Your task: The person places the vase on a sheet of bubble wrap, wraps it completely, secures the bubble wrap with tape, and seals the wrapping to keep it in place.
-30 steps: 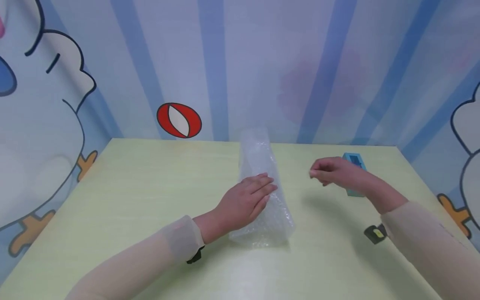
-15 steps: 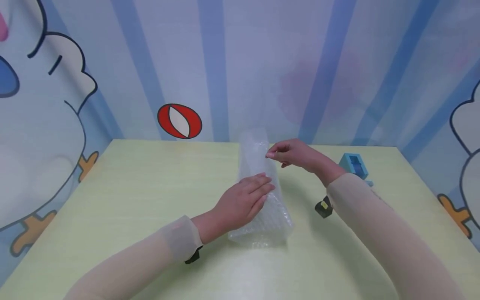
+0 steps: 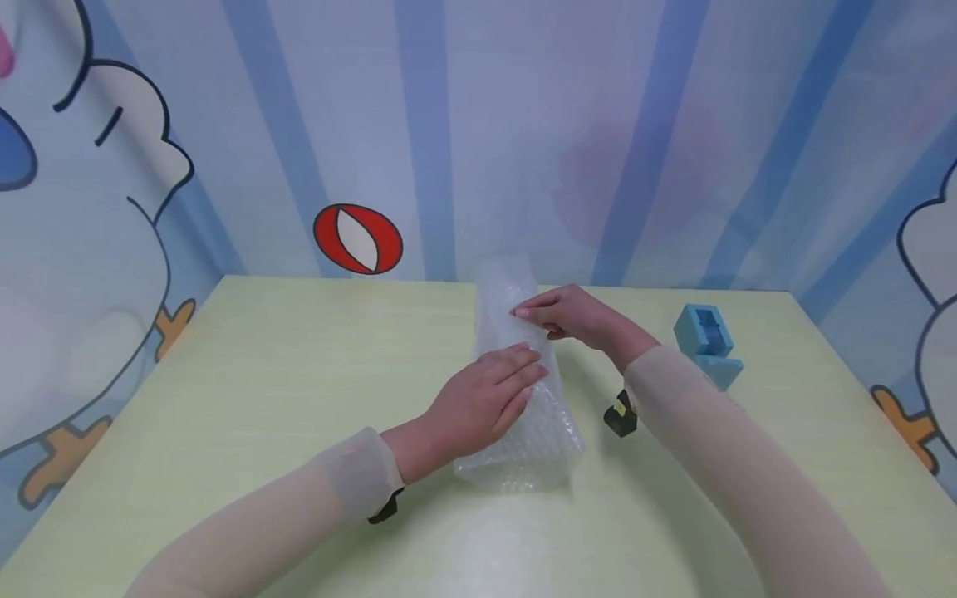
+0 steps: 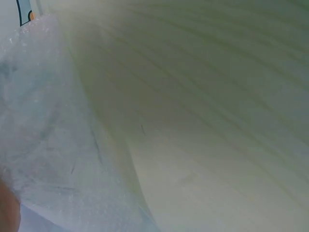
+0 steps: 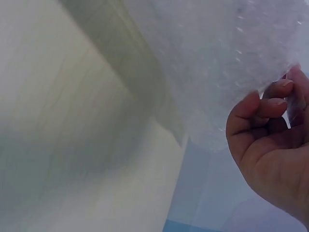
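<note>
A long bundle of clear bubble wrap [image 3: 552,433] lies lengthwise in the middle of the pale green table [image 3: 299,374]. My left hand [image 3: 489,397] rests flat on its near half with straight fingers. My right hand [image 3: 557,314] has come in from the right to the far half, where thumb and forefinger are pinched together on top of the wrap. In the right wrist view the curled fingers [image 5: 258,108] hold what looks like a thin clear strip of tape against the bubble wrap [image 5: 217,58]. The left wrist view shows only bubble wrap [image 4: 43,121] and table.
A blue tape dispenser [image 3: 706,340] stands on the table at the right, behind my right forearm. Walls with blue stripes and cartoon figures close in the table at the back and both sides. Bare table surface lies left of the bundle.
My right hand moved left from the blue dispenser to the far half of the bubble wrap and came down onto it. The left hand stayed pressed on the bundle.
</note>
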A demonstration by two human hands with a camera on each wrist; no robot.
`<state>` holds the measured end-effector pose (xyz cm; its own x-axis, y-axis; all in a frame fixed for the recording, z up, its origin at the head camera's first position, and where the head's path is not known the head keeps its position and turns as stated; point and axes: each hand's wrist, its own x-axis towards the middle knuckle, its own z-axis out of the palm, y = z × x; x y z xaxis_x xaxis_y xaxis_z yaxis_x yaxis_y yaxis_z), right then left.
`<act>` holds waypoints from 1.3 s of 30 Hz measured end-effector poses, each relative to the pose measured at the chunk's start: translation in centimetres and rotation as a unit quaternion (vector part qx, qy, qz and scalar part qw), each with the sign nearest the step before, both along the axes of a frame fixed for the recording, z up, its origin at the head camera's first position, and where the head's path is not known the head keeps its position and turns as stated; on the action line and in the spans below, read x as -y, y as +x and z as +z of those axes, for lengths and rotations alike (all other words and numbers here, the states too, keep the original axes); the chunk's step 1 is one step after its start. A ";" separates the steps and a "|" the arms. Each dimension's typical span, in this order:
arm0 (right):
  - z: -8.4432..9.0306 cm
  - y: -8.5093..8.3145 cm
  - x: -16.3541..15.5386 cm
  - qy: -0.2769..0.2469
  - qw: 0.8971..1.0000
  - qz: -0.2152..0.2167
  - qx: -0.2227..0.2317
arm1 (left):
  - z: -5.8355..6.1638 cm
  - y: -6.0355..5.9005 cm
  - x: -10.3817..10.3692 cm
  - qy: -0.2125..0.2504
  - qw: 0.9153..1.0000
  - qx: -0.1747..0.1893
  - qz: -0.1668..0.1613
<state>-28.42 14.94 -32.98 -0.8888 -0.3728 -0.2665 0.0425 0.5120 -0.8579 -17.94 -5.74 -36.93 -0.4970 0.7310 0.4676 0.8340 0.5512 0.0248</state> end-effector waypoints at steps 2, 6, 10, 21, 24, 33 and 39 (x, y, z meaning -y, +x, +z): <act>-0.2 0.0 0.2 0.000 1.000 -0.004 -0.004 | 0.1 0.0 0.0 -0.002 1.000 0.002 0.002; -0.5 0.3 0.6 0.012 0.999 0.004 -0.046 | 0.2 0.0 0.1 -0.007 1.000 0.010 0.006; -0.7 0.4 0.8 0.021 0.996 0.009 -0.087 | 0.2 0.0 0.1 -0.006 1.000 0.008 0.006; -1.1 -0.2 -0.1 0.053 0.995 0.043 -0.077 | 0.0 0.1 0.2 -0.003 1.000 0.005 0.003; -1.2 -0.3 -0.5 0.045 0.995 0.063 -0.064 | 0.0 0.1 0.2 -0.003 1.000 0.006 0.004; -2.2 0.1 -0.7 0.008 0.993 0.072 -0.089 | -0.1 0.2 0.7 -0.009 1.000 0.024 0.014; -3.3 0.2 -1.3 -0.024 0.994 0.084 -0.070 | 0.1 0.0 0.8 0.001 0.999 0.035 0.006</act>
